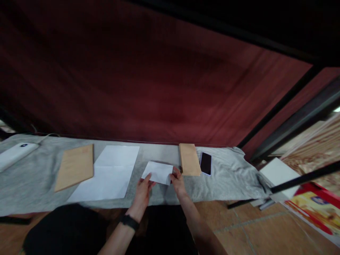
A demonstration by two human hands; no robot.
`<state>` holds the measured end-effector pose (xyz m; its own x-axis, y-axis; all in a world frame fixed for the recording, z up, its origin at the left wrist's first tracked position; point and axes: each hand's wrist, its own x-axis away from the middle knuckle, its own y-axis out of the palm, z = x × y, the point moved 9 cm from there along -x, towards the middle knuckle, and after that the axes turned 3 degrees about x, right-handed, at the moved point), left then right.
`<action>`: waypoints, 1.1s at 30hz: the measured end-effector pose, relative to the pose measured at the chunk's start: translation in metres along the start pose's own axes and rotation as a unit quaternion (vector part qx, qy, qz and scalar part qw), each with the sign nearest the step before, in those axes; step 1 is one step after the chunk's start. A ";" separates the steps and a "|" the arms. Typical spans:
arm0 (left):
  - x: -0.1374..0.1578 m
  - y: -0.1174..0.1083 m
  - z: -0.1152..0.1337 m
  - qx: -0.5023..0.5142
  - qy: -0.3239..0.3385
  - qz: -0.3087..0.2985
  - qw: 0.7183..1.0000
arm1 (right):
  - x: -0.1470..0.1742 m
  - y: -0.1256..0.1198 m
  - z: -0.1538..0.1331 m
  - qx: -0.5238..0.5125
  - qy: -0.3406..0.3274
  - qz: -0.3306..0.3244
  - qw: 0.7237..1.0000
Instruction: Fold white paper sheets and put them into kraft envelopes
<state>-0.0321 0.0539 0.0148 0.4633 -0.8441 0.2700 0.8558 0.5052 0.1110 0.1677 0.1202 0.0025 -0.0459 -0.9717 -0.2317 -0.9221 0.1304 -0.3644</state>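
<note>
Head view: a deep-red backdrop [164, 81] is seen behind a long surface draped in grey cloth [156, 150]. A large white paper [113, 173], marked by a line across its middle, is laid to the left, one edge overlapped by a flat brown packet [75, 166]. At the far left, a white device [17, 156] is cut off by the frame. A brown paper stack [190, 159] is set just beside the right hand [177, 181]; whether the two are touching cannot be told, but that side is crowded by it. At centre, a small white paper [159, 170], apparently folded, is pinched by the left hand [143, 189], thumb on top, and by the right at its opposite end. Two-handed steadying is judged the step in hand; for any next move, an even grip would be called for. Beyond the stack, a dark-screened phone [205, 163] is laid flat.
</note>
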 end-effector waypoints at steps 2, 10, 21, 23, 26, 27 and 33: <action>-0.010 -0.016 0.003 -0.017 0.010 0.027 0.999 | -0.004 -0.003 0.004 0.013 0.014 -0.008 1.000; -0.011 -0.023 0.004 -0.131 0.016 0.006 0.991 | 0.009 -0.008 -0.027 0.194 -0.060 -0.004 0.979; -0.009 -0.012 0.009 -0.346 0.048 -0.038 0.936 | 0.030 0.031 -0.042 0.388 -0.167 -0.099 0.901; -0.010 -0.013 0.010 -0.374 0.062 -0.041 0.924 | 0.026 0.023 -0.036 0.395 -0.168 -0.094 0.898; -0.004 -0.014 0.019 -0.446 0.107 -0.026 0.888 | 0.023 0.019 -0.030 0.400 -0.173 -0.094 0.895; 0.000 -0.012 0.024 -0.480 0.135 -0.011 0.867 | 0.023 0.019 -0.030 0.402 -0.172 -0.091 0.895; 0.026 0.054 0.032 -0.551 0.354 -0.025 0.755 | 0.026 0.019 -0.032 0.417 -0.173 -0.093 0.887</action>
<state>0.0186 0.0649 0.0587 0.0967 -0.9387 -0.3309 0.3666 0.3427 -0.8650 0.1364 0.0907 0.0180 0.3312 -0.8918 -0.3082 -0.2887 0.2151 -0.9329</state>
